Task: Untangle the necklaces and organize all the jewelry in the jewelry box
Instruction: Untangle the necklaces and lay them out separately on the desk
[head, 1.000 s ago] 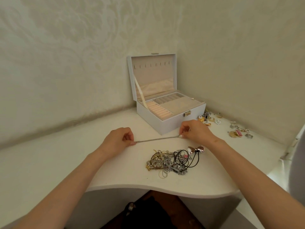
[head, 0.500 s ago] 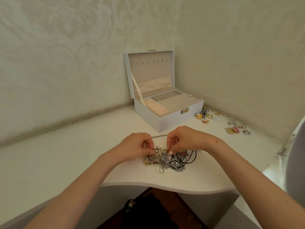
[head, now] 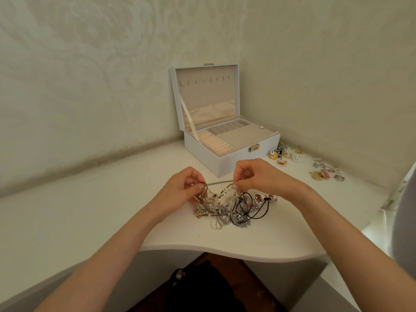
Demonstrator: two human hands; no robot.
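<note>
On the table (head: 90,210): necklaces (head: 225,208) in one knot, just before the box (head: 225,163).
Left hand (head: 183,188): fingers (head: 195,175) pinch a dark cord (head: 245,210) at the knot's left edge.
Right hand (head: 261,179): fingers pinch a strand at the knot's top.
Box: open; visible compartments look empty.
Done: seemingly little.
Left: untangling; storing everything, including the small pieces (head: 286,154) right of the box.

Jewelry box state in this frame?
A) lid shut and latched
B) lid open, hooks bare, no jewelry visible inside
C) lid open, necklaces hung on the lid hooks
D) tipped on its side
B: the jewelry box stands upright with its lid raised, hooks bare, compartments showing no jewelry; the tangle of necklaces lies on the table in front.
</note>
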